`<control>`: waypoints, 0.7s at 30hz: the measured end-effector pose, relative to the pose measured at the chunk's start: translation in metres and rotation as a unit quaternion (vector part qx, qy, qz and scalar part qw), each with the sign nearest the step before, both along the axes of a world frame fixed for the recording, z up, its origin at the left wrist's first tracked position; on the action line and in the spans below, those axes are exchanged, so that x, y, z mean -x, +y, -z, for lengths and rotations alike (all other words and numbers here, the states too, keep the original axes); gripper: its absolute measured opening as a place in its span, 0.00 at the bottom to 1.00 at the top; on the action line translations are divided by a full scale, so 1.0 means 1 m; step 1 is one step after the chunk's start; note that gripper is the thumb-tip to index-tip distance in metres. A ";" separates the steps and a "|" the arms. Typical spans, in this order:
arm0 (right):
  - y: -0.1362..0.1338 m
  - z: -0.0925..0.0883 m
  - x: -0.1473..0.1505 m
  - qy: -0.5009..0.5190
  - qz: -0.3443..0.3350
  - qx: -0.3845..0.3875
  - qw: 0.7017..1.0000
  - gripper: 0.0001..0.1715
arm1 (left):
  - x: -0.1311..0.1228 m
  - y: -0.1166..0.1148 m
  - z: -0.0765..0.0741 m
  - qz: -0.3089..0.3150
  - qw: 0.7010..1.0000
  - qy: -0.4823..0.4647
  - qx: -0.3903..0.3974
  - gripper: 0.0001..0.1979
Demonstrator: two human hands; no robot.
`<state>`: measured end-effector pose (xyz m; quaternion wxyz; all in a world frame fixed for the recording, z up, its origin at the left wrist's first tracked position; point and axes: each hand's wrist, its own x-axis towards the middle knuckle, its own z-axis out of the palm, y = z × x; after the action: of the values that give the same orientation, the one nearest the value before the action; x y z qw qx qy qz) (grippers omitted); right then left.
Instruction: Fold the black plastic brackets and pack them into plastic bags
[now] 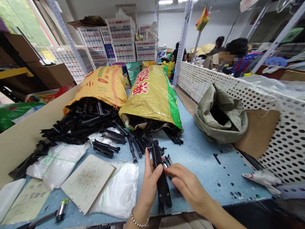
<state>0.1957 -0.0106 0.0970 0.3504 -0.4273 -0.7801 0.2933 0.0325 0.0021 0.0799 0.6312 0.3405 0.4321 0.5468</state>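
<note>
The left hand grips a black part over the near edge of the desk, fingers wrapped around it. The right hand curls its fingers at the part's side; whether they pinch anything, I cannot tell.

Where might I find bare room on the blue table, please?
The widest patch, with a few black scraps, lies between the right hand and the grey-green sack; a narrower strip separates that sack from the gold sack. On the left, black parts, plastic bundles and a square board crowd the table.
</note>
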 end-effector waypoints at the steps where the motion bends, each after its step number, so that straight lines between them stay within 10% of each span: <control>1: 0.002 -0.004 -0.002 0.038 0.030 0.020 0.999 0.18 | 0.003 -0.002 -0.003 0.052 0.997 -0.050 0.017 0.40; 5: 0.026 -0.013 -0.005 0.156 0.043 0.119 0.980 0.20 | 0.009 -0.015 -0.009 0.216 0.944 -0.236 0.078 0.32; 11: 0.033 -0.010 0.009 0.206 -0.009 0.209 0.956 0.19 | 0.016 -0.022 -0.019 0.198 0.941 -0.246 0.125 0.28; 21: 0.036 -0.013 0.011 -0.092 -0.017 -0.141 0.986 0.18 | 0.018 -0.031 -0.026 0.118 0.988 0.028 0.090 0.18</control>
<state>0.1851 0.0257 0.1097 0.3292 -0.3852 -0.8498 0.1454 0.0141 -0.0288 0.1058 0.7070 0.3463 0.4540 0.4173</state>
